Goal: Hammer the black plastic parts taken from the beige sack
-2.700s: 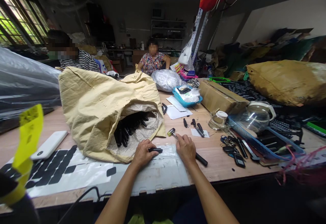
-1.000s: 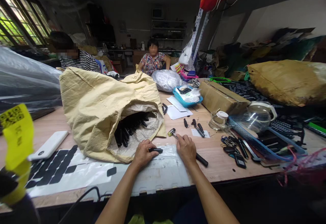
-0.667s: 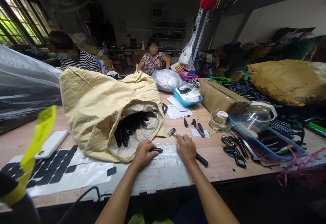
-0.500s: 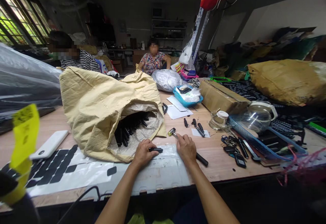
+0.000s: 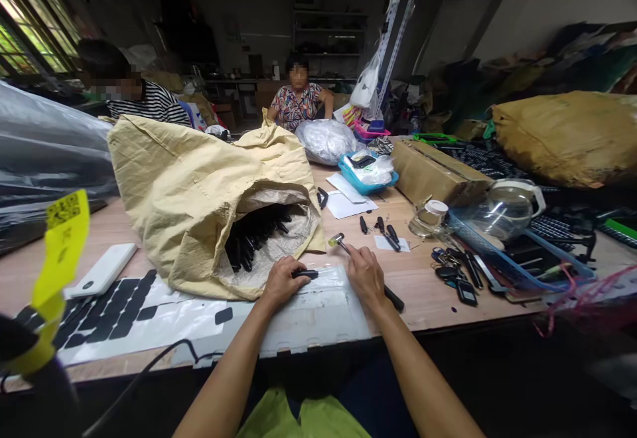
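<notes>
My left hand (image 5: 284, 284) is closed on a short black rod-like handle piece (image 5: 304, 273), which lies along a pale plastic board (image 5: 328, 315) at the table's front edge. In my right hand (image 5: 365, 279) is a small hammer (image 5: 337, 239); its yellowish head points to the left and its black grip shows below my palm. Just beyond my left hand, a cloth sack (image 5: 184, 206) lies on its side with its mouth facing me. Many black rod-like pieces (image 5: 249, 242) fill the opening.
Several black pieces (image 5: 387, 233) lie beyond my right hand. On the right are keys (image 5: 445, 259), a blue basket (image 5: 552, 283), a glass jar (image 5: 428, 222) and a cardboard box (image 5: 438, 179). A white power bank (image 5: 104, 269) lies left. Two people sit across the table.
The view has tilted down a little, so the scene sits higher on the right and more of my lap shows. Both hands keep their holds; the hammer head has lifted slightly.
</notes>
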The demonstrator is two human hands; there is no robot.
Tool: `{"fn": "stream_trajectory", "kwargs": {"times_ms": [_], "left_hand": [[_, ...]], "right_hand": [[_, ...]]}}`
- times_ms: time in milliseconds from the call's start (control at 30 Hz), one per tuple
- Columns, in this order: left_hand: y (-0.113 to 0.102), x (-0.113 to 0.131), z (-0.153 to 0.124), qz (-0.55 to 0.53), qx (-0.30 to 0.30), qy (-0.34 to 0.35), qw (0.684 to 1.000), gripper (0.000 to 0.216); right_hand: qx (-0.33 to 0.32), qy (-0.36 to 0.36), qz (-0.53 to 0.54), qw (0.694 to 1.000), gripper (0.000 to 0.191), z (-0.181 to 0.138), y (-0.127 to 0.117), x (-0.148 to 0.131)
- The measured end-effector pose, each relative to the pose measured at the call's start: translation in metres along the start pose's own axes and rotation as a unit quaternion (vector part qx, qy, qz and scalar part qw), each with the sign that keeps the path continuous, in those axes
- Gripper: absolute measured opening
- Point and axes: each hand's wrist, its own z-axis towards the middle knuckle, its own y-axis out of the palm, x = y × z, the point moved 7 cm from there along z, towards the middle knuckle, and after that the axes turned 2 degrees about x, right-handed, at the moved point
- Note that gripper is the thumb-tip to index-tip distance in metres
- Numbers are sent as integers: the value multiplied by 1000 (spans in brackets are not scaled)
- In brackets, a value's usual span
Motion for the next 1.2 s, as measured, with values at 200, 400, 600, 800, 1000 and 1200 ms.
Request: {"fn": "stream_trajectory", "kwargs": {"times_ms": [200,400,600,800,1000,1200], "left_hand": [[0,-1,1,-11,8,-10,1000,14],[0,0,2,-3,-3,-20,1000,12],[1,2,2,10,-27,-16,999,6],[3,1,2,-1,-22,-19,1000,9],[3,1,2,0,-12,-23,1000,11],[1,4,1,1,-20,-25,999,11]], "right_hand": [[-11,-14,226,974,41,-35,-22,-39],[-62,-31,276,959,40,-54,-21,-63],[-78,-50,199,976,43,-60,-13,-69],[-64,-49,161,984,44,-59,-18,-63],[-70,-51,176,981,41,-58,-21,-57],[-39,-14,103,994,42,-33,-14,-30]]}}
